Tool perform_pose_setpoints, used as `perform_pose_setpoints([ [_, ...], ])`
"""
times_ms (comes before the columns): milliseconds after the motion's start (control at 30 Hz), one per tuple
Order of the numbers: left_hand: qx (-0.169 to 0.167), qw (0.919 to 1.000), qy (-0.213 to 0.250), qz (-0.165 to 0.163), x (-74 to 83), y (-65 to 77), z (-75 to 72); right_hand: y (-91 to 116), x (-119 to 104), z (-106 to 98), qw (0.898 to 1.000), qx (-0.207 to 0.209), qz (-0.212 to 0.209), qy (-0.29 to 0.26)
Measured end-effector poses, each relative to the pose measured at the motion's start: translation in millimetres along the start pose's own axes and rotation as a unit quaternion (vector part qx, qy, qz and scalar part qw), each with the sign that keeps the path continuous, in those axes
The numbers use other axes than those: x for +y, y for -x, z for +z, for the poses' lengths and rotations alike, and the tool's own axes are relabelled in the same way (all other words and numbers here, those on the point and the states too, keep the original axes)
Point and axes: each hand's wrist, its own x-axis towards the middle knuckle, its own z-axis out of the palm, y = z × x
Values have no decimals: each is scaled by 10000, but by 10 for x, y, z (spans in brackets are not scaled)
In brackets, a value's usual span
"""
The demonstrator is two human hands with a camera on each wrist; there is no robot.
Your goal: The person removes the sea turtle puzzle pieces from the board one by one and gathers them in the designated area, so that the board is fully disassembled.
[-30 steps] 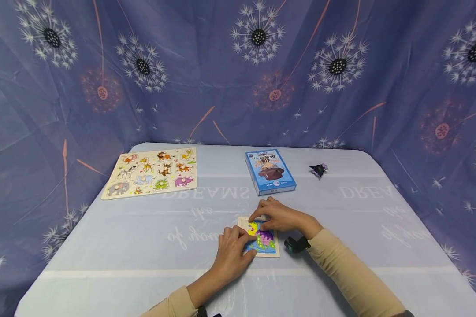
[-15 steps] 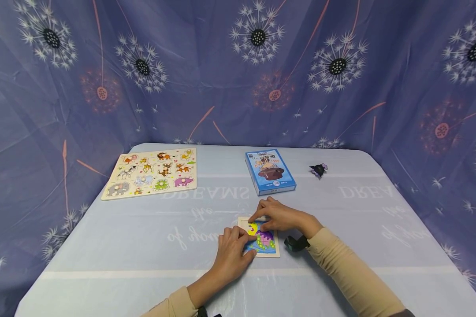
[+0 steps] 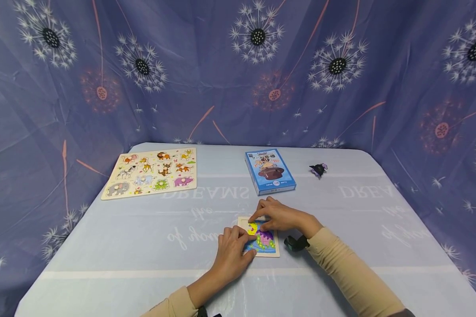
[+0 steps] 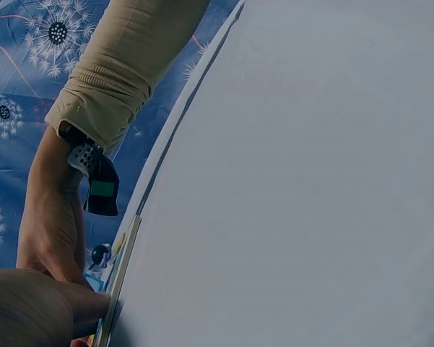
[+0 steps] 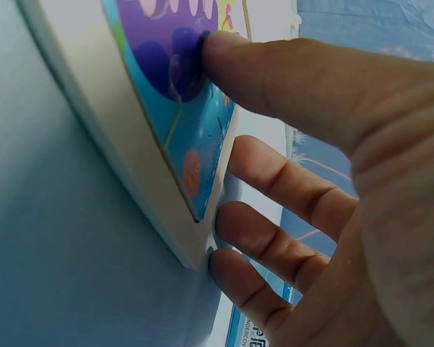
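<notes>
A small jigsaw puzzle in a pale wooden frame lies between my hands in the head view; its picture has a yellow head, purple patches and a blue ground. My left hand rests at its left side, index finger reaching over the picture and thumb at the near edge. From the far right side my right hand comes over it. In the right wrist view the right thumb presses on the picture's purple part, while the other fingers lie along the frame's edge. The index fingertip touches the top left of the puzzle.
An animal peg puzzle board lies at the back left. Behind the puzzle is a blue box with a brown hat on it. A small black and purple toy sits at the back right. A dandelion curtain hangs behind the table.
</notes>
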Motion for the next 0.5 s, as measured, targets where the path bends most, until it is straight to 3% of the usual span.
perform_pose_setpoints([
  [500, 23, 10000, -46, -19, 14, 6, -3, -42, -25, -42, 9996, -169, -76, 198],
])
